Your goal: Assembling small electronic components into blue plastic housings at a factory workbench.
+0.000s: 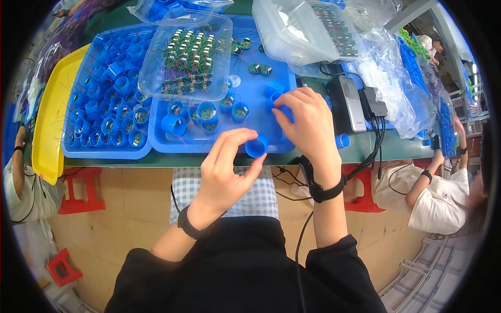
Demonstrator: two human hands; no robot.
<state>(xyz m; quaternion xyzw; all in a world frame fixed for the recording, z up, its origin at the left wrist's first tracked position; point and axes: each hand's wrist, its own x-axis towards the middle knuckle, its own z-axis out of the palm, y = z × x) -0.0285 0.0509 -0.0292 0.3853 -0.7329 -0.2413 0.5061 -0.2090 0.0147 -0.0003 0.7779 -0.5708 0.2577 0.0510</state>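
My left hand (pixel 227 169) pinches a small blue plastic cap (pixel 257 146) between thumb and fingers, just above the front edge of a blue tray (pixel 250 96). My right hand (pixel 307 122) hovers over the same tray, fingertips closed around another blue cap (pixel 273 99) near two loose ones. Several blue caps with round green circuit boards inside (pixel 207 112) stand in a row on the tray. A clear plastic box (pixel 189 55) of small green circuit boards rests on the tray's back left.
A second blue tray (pixel 107 104) packed with several blue caps sits to the left, beside a yellow tray (pixel 49 120). Clear plastic tubs (pixel 300 28) and bags lie behind. A grey device with black cables (pixel 350 104) is at right. Other people sit at both sides.
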